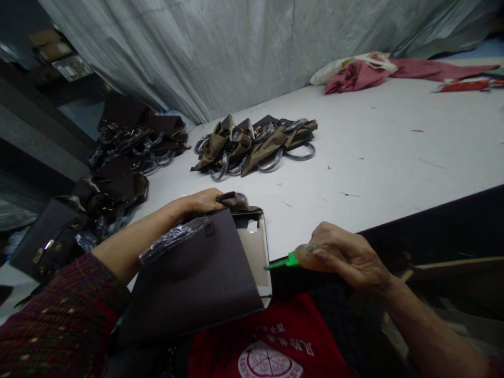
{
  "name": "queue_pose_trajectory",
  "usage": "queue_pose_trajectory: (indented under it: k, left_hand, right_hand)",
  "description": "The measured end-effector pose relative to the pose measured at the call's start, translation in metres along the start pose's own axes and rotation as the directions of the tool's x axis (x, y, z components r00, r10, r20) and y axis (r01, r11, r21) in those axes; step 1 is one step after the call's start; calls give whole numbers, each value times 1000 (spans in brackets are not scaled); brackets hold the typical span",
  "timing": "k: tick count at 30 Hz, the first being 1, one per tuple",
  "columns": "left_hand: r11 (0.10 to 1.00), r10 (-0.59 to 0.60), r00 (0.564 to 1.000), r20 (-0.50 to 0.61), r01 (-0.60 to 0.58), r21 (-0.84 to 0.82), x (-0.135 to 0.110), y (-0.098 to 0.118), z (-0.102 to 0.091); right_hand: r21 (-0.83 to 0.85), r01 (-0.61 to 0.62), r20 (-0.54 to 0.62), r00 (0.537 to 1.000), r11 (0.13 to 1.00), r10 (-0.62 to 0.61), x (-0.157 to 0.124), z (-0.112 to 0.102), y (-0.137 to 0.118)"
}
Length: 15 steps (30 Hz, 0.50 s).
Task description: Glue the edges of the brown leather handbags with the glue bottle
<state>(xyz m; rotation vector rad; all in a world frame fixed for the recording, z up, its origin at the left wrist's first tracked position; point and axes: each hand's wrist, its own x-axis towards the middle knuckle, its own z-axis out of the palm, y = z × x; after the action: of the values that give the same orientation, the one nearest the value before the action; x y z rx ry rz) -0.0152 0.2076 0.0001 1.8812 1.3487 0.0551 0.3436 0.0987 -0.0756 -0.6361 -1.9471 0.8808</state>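
A dark brown handbag [197,273] lies tilted across my lap at the table's front edge, its opening turned to the right. My left hand [202,201] grips it at the far side, beside the bunched olive-brown lining [238,201]; those fingertips are partly hidden. A plastic-wrapped handle [175,239] lies over the bag's face. Inside the opening shows a beige panel [254,254] with a small white patch. In my right hand [346,254], closed around it, is a squeeze glue bottle [311,257] with amber contents. Its green nozzle points left at the opening's edge.
Several similar bags [260,142] lie in a row on the white table [378,142], and more dark bags [129,131] are piled at left. Pink cloth [358,76] and a red packet [464,85] lie at the back right. A grey curtain [236,47] hangs behind.
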Motion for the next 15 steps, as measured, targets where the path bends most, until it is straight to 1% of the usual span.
queue_pose_trajectory:
  k: [2,3,6,9,15]
  left_hand:
    - [1000,0,1000,9,0,5,-2,3,-1]
    - [1000,-5,1000,11,5,6,-4,5,-2]
    - [999,-49,999,23,49,14,-10,12,-10]
    - [997,-67,998,22,66,50,-20,25,-26]
    - [998,-13,996,-87,19,63,-52,64,-60]
  right_hand:
    - [15,17,61,998,1000,-18,0,0,-1]
    - [15,23,66,998,1000,-24,0,0,-1]
    - [-3,22,12,1000,1000,-22,2,-1,-1]
    - [-27,31,-6,999,999,-31,8,-3,-1]
    - [-27,72,-114,991,997,-75,27,-5,-8]
